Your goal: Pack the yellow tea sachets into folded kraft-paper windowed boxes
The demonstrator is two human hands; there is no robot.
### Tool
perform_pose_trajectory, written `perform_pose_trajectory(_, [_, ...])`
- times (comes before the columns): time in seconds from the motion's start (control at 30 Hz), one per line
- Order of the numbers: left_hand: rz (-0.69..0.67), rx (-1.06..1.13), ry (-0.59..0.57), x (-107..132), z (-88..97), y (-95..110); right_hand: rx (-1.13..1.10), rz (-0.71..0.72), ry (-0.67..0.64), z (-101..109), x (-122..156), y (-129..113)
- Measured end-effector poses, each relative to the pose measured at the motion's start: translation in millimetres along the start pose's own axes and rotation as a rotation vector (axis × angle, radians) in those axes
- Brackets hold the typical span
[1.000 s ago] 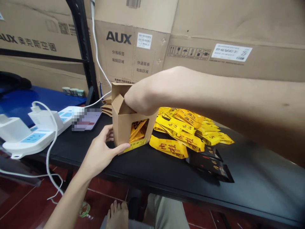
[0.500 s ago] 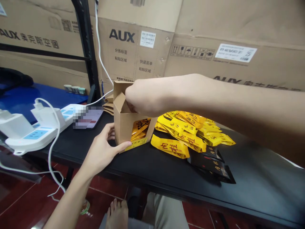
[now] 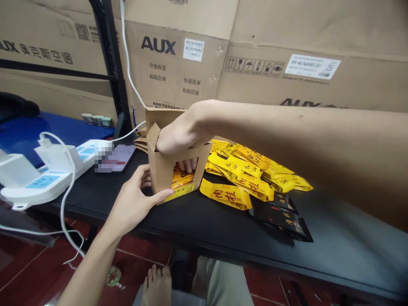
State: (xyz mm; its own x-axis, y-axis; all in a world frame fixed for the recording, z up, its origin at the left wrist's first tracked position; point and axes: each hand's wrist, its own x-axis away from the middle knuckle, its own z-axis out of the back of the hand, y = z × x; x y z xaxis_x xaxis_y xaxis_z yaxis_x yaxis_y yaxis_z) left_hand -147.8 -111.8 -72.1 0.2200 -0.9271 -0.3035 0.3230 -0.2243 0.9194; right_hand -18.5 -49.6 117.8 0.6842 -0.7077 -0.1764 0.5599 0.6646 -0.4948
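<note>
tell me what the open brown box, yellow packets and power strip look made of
Open brown box: probably thin cardboard, matte, judging by the crisp folded edges and standing flap.
Yellow packets: likely plastic or foil film, slightly shiny, with creased surfaces and flat ends; which film is unclear.
Power strip: seems hard white plastic, smooth, with rounded, molded-looking edges.

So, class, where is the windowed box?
In the head view, the windowed box stands left of centre on the black table, between the left hand and the loose yellow packets.
</note>
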Motion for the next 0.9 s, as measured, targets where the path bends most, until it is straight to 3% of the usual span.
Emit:
perform_pose_trajectory(0.03, [-0.003,-0.001,-0.002,0,0.0,0,0.009,-0.028,-0.066,0,-1,0])
perform_pose_trajectory(0.13, [-0.002,0.000,-0.002,0,-0.2,0,0.068,-0.210,-0.429,3,1,-1])
perform_pose_trajectory(0.2, [0.002,0.008,-0.002,-1,-0.4,0,0.093,-0.221,-0.510,11,5,-4])
perform_pose_trajectory(0.4, [-0.008,0.019,0.003,-1,-0.5,-2,0.149,0.114,-0.131,60,39,3])
perform_pose_trajectory(0.5, [-0.012,0.013,0.017,0,-0.7,-2,0.166,0.135,0.112,86,62,29])
perform_pose_trajectory(0.6, [-0.012,0.020,0.016,0,-0.9,0,0.338,-0.004,0.339,99,84,73])
perform_pose_trajectory(0.7, [0.007,0.025,0.020,0,-1.4,1,0.574,-0.207,0.428,99,107,133])
perform_pose_trajectory(0.77, [0.029,0.028,0.034,0,-1.8,3,0.596,-0.303,0.438,91,125,175])
perform_pose_trajectory(0.9, [0.048,0.036,0.044,1,-2.5,5,0.577,-0.271,0.468,64,159,238])
